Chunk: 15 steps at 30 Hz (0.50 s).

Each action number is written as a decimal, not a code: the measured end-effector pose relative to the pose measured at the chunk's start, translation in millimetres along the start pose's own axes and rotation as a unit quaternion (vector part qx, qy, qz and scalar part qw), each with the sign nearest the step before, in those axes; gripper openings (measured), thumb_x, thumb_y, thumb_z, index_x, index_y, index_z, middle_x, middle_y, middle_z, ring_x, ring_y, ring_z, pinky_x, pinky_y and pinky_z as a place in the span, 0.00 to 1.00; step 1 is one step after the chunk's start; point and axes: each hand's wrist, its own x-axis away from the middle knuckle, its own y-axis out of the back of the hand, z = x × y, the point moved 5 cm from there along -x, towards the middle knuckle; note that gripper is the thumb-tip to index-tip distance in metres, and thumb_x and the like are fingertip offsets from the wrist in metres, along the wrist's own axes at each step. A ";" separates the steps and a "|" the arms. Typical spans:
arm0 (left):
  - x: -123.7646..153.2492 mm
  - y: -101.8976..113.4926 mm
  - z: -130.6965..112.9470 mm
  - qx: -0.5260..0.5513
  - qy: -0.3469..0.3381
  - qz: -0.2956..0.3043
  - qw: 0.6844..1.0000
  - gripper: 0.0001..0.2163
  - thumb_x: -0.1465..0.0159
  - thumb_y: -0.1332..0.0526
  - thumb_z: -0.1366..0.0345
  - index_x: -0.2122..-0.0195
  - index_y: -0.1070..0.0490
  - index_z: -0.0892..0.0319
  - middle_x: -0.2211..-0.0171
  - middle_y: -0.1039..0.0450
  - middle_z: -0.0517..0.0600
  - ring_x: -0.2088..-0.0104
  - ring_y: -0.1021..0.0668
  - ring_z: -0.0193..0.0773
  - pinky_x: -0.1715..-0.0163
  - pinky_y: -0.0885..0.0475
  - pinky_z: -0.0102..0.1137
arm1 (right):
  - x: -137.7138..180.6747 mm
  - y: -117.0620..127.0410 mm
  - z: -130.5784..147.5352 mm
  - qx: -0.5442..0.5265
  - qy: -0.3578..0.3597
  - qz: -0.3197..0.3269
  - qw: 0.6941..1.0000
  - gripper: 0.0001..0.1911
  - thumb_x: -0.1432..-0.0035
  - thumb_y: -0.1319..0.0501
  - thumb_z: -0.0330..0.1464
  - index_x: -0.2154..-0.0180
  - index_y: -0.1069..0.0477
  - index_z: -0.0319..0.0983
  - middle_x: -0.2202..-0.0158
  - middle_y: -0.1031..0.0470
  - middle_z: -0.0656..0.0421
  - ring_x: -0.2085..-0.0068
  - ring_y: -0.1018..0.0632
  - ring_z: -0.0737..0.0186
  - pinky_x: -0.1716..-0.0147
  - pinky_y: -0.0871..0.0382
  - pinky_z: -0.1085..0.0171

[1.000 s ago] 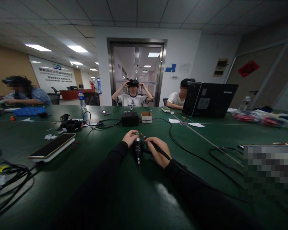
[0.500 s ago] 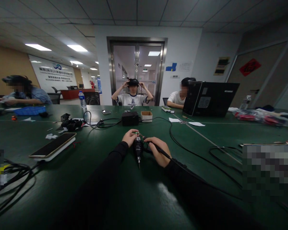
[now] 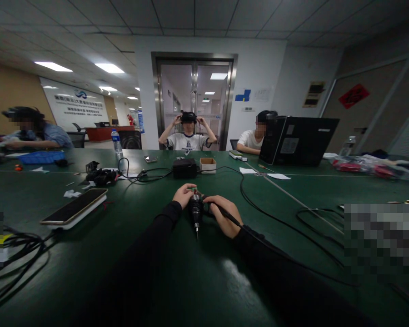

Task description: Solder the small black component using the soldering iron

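My left hand (image 3: 183, 196) is closed in a pinch on a small green piece (image 3: 195, 189), which looks like a circuit board. Its fingers are at the far end of a black tool (image 3: 196, 210) with a ribbed body, a metal nose and a thin bit pointing towards me. My right hand (image 3: 226, 215) grips a black, corded soldering iron (image 3: 229, 216) like a pen. The iron's tip reaches in towards the green piece from the right; whether they touch is too small to tell.
A black box (image 3: 184, 168) and small open carton (image 3: 208, 165) stand ahead. Cables (image 3: 248, 194) curve across the green table (image 3: 129, 277). To the left lies a phone on a white block (image 3: 77, 209). A large black case (image 3: 301, 141) stands far right. Co-workers sit around.
Both hands stay nearly in place. Less of the green piece shows at the left fingertips, and the view has shifted very slightly.
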 end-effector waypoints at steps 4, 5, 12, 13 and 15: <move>0.7 0.4 -0.7 -0.004 0.001 -0.004 1.000 0.13 0.50 0.42 0.76 0.63 0.29 0.61 0.74 0.25 0.48 0.73 0.24 0.34 0.68 0.30 0.28 | 0.1 1.4 0.4 0.000 0.001 -0.013 1.000 0.14 0.41 0.49 0.28 0.61 0.26 0.42 0.61 0.23 0.59 0.59 0.24 0.62 0.56 0.33 0.63; 1.1 0.5 -1.1 -0.007 0.002 -0.004 1.000 0.13 0.50 0.42 0.76 0.63 0.29 0.61 0.74 0.25 0.47 0.72 0.24 0.34 0.68 0.30 0.28 | 0.1 1.3 0.1 0.000 0.001 -0.013 1.000 0.14 0.41 0.49 0.28 0.61 0.26 0.42 0.61 0.23 0.59 0.59 0.24 0.62 0.56 0.33 0.63; 1.4 1.4 -1.2 0.000 -0.006 0.002 1.000 0.12 0.49 0.42 0.76 0.63 0.29 0.61 0.73 0.24 0.48 0.71 0.23 0.34 0.67 0.29 0.29 | 0.3 0.3 -1.8 0.006 -0.001 -0.011 1.000 0.14 0.41 0.49 0.28 0.61 0.26 0.42 0.60 0.23 0.59 0.59 0.24 0.61 0.55 0.33 0.62; 0.6 1.5 -0.3 -0.001 -0.007 0.002 1.000 0.12 0.49 0.42 0.76 0.63 0.29 0.61 0.73 0.24 0.48 0.71 0.23 0.34 0.67 0.29 0.29 | 0.1 0.7 -1.1 0.006 -0.001 -0.012 1.000 0.14 0.41 0.49 0.28 0.61 0.26 0.42 0.60 0.23 0.59 0.59 0.24 0.61 0.55 0.33 0.62; -1.6 1.7 2.3 0.000 -0.009 0.002 1.000 0.12 0.49 0.42 0.76 0.63 0.29 0.61 0.73 0.24 0.49 0.71 0.23 0.34 0.66 0.29 0.29 | -0.3 0.8 0.8 0.006 -0.001 -0.008 1.000 0.14 0.41 0.49 0.28 0.62 0.26 0.42 0.61 0.22 0.58 0.59 0.24 0.61 0.56 0.33 0.62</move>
